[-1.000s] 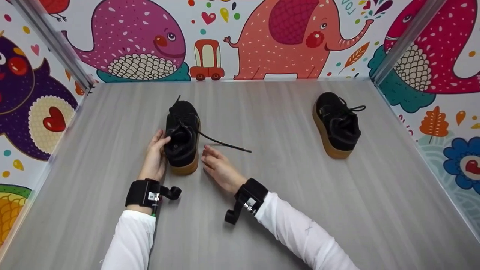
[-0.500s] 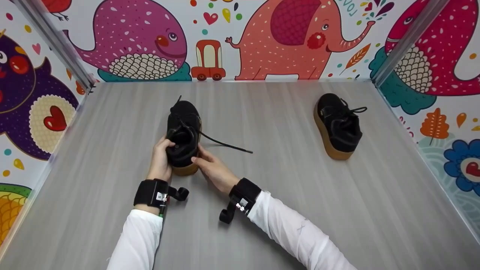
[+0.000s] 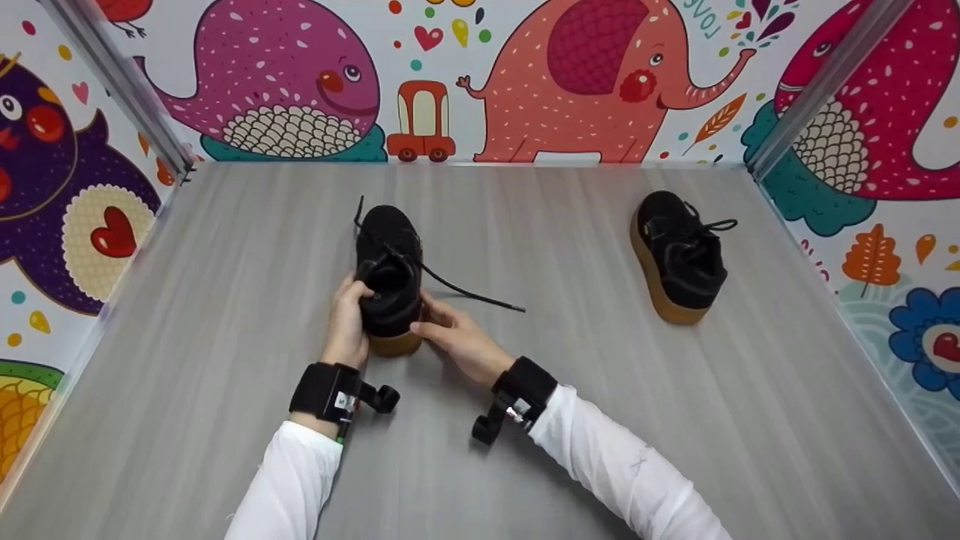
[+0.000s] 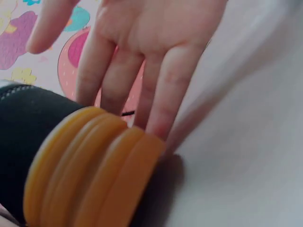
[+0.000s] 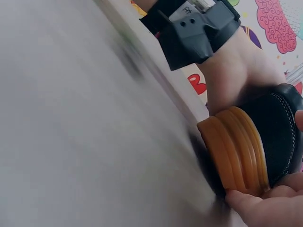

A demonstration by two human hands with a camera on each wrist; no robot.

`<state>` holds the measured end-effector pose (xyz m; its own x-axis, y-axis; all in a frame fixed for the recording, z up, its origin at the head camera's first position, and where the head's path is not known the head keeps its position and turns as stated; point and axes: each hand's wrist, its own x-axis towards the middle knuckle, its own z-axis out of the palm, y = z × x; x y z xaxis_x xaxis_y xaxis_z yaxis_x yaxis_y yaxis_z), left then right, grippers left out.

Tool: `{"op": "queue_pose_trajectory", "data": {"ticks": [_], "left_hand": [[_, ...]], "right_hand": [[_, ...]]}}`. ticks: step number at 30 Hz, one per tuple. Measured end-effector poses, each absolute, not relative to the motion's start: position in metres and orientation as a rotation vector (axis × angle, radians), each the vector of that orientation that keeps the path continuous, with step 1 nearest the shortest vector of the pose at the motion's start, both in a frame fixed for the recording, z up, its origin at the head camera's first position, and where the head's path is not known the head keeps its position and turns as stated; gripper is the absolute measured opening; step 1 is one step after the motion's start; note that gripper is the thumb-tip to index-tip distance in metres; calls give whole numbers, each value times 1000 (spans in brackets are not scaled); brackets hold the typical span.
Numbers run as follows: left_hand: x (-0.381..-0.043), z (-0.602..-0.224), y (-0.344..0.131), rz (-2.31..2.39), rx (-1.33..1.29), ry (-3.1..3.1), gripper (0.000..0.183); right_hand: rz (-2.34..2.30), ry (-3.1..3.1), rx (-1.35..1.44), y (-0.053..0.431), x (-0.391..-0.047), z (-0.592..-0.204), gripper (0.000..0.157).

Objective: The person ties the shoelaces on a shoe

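A black shoe (image 3: 391, 313) with a tan sole sits left of centre in the head view, toe pointing away. My left hand (image 3: 346, 322) grips its left side, thumb over the collar edge. My right hand (image 3: 469, 345) holds the right side near the heel, its thumb at the back and fingers along the side. From the shoe's right side an untied lace (image 3: 480, 298) trails over the surface. The left wrist view has the ridged sole (image 4: 94, 165) close up, with the right hand's fingers behind it. In the right wrist view, right-hand fingers (image 5: 270, 208) touch the sole's edge.
A second black shoe (image 3: 688, 289), its lace tied in a bow, stands farther right on the grey wood-patterned surface (image 3: 555, 255). Panels with printed animals (image 3: 300, 67) enclose the back and sides. Each wrist wears a black strap (image 3: 322, 390) with a small camera.
My right hand has come from beside the shoe to hold its heel side. My left hand has taken a closer grip. The shoe has shifted slightly right, its lace trailing along.
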<state>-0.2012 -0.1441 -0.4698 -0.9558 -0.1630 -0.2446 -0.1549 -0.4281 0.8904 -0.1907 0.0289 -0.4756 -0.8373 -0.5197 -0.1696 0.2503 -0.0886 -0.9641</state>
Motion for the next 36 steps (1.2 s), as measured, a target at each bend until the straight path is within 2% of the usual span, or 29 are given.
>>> {"op": "queue_pose_trajectory", "data": {"ticks": [15, 27, 36], "left_hand": [[-180, -456, -83, -2542, 451, -1825, 72], [-152, -453, -30, -2587, 394, -1824, 74], [-133, -455, -6, -2591, 359, -1840, 77]], "right_hand": [[-1940, 1631, -519, 106, -171, -468, 62], [-1922, 1594, -437, 166, -140, -456, 61], [-1923, 1613, -411, 187, -118, -453, 59]]}}
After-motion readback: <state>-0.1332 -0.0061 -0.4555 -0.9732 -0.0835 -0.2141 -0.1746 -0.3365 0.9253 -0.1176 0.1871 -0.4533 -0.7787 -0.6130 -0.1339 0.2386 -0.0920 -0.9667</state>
